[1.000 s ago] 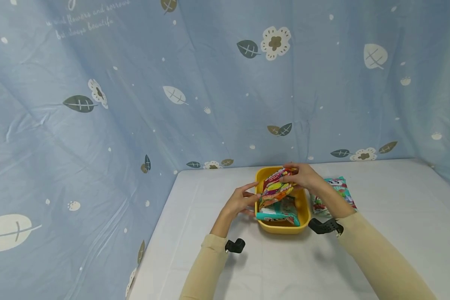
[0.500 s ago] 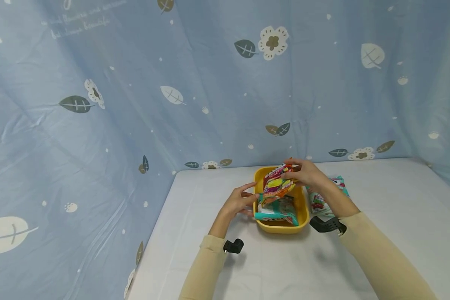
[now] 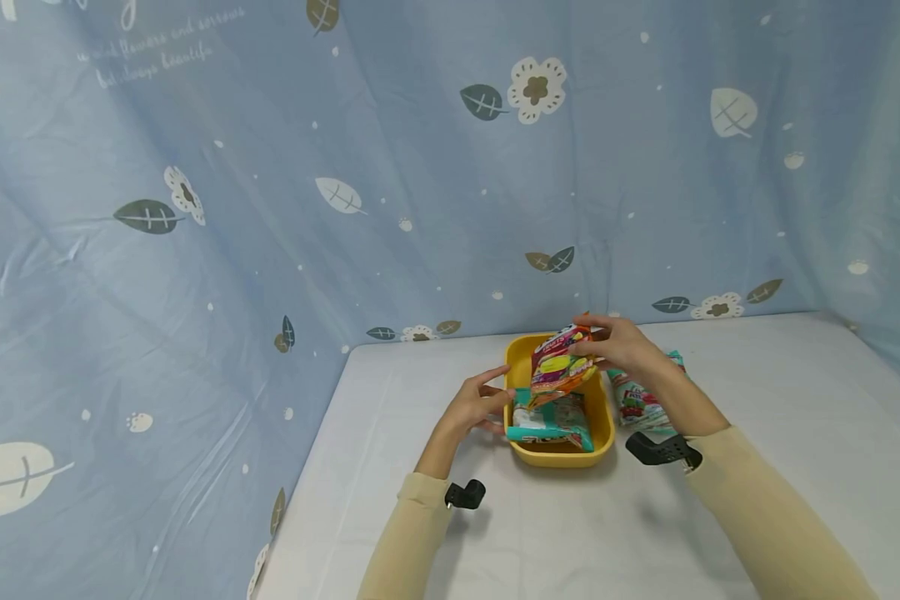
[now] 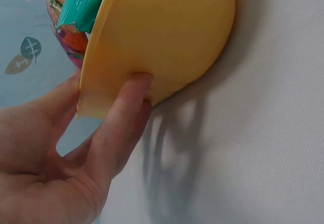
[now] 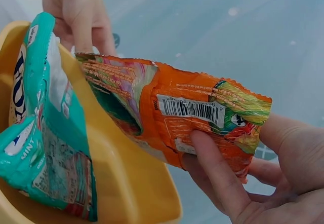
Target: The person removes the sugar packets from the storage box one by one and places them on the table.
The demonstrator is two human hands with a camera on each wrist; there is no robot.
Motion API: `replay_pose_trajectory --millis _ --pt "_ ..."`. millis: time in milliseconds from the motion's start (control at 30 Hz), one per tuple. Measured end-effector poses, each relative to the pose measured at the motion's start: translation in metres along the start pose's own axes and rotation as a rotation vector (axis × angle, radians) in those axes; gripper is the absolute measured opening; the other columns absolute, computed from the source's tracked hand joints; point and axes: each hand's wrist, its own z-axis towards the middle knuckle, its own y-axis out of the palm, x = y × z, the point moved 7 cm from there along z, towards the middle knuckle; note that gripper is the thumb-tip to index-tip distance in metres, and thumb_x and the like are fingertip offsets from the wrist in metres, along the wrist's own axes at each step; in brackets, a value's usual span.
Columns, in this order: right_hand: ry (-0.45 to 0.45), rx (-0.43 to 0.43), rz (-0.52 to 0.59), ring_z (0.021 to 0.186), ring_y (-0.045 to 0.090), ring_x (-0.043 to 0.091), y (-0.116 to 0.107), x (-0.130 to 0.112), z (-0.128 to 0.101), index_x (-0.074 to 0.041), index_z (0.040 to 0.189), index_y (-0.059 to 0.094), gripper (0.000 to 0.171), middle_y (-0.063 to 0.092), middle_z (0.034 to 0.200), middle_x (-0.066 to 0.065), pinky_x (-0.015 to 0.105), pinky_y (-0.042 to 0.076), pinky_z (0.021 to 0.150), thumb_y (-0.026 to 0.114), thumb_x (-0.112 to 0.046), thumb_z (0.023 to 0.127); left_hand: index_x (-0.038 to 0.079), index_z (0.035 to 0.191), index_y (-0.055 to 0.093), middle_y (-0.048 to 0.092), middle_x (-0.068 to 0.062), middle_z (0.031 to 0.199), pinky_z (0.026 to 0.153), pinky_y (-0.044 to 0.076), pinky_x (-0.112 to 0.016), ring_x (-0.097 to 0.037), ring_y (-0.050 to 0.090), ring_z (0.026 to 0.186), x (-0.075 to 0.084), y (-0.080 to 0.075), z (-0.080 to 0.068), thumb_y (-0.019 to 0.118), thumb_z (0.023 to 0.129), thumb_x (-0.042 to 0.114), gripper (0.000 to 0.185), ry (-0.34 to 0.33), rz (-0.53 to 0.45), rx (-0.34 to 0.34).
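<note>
My right hand (image 3: 624,346) grips an orange and red fruit candy bag (image 3: 558,367) by its right side, tilted over the yellow plastic bin (image 3: 562,459). In the right wrist view the bag's orange back (image 5: 190,107) and barcode face the camera, fingers and thumb on either side. A teal mint candy bag (image 3: 551,421) lies inside the bin. With my left hand (image 3: 471,406) I hold the bin's left wall. The left wrist view shows fingers (image 4: 136,89) pressed on the outer wall, another finger reaching the rim.
More teal and white candy bags (image 3: 640,404) lie on the white tablecloth right of the bin, partly under the right forearm. A blue patterned curtain (image 3: 420,250) rises behind the table and along its left side.
My right hand has drawn the orange candy bag up and slightly right, showing more of the teal bag beneath. My left hand stays at the bin's wall. The head view has shifted slightly.
</note>
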Motion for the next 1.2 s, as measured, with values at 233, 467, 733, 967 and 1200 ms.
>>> replay_pose_trajectory --millis 233,467,733,967,1200 --pt "-0.01 0.003 0.036 0.122 0.055 0.039 -0.008 0.002 -0.004 -0.017 0.153 0.035 0.07 0.048 0.139 0.025 0.052 0.054 0.101 0.069 -0.028 0.093 0.029 0.145 0.048 0.06 -0.021 0.124 0.064 0.064 -0.048 -0.025 0.071 0.085 0.001 0.0 0.0 0.068 0.093 0.024 0.056 -0.003 -0.015 -0.003" --pt "-0.015 0.016 0.048 0.117 0.058 0.035 -0.015 0.004 -0.006 -0.017 0.153 0.036 0.071 0.049 0.138 0.024 0.05 0.056 0.099 0.07 -0.03 0.092 0.028 0.147 0.047 0.059 -0.023 0.126 0.065 0.063 -0.049 -0.027 0.071 0.084 0.001 0.001 0.0 0.068 0.094 0.023 0.057 0.0 -0.016 -0.018" --pt "-0.022 0.019 0.055 0.114 0.06 0.031 -0.022 0.007 -0.01 -0.019 0.153 0.036 0.074 0.05 0.138 0.022 0.052 0.053 0.103 0.071 -0.034 0.09 0.028 0.146 0.047 0.06 -0.021 0.124 0.063 0.064 -0.047 -0.026 0.071 0.083 0.0 0.0 0.001 0.067 0.094 0.022 0.056 -0.004 -0.015 -0.003" --pt "-0.019 0.039 0.037 0.113 0.061 0.03 -0.027 0.006 -0.013 -0.017 0.153 0.035 0.073 0.049 0.14 0.024 0.049 0.056 0.099 0.07 -0.034 0.091 0.026 0.147 0.046 0.06 -0.02 0.123 0.068 0.063 -0.051 -0.025 0.071 0.083 0.0 0.0 0.0 0.068 0.094 0.022 0.058 -0.007 -0.017 -0.005" --pt "-0.019 0.047 0.048 0.104 0.063 0.022 -0.03 0.006 -0.016 -0.016 0.154 0.033 0.075 0.049 0.139 0.024 0.041 0.06 0.093 0.071 -0.033 0.091 0.027 0.147 0.046 0.061 -0.018 0.121 0.069 0.062 -0.051 -0.024 0.072 0.084 -0.001 -0.001 -0.001 0.068 0.094 0.024 0.058 -0.01 -0.005 -0.002"
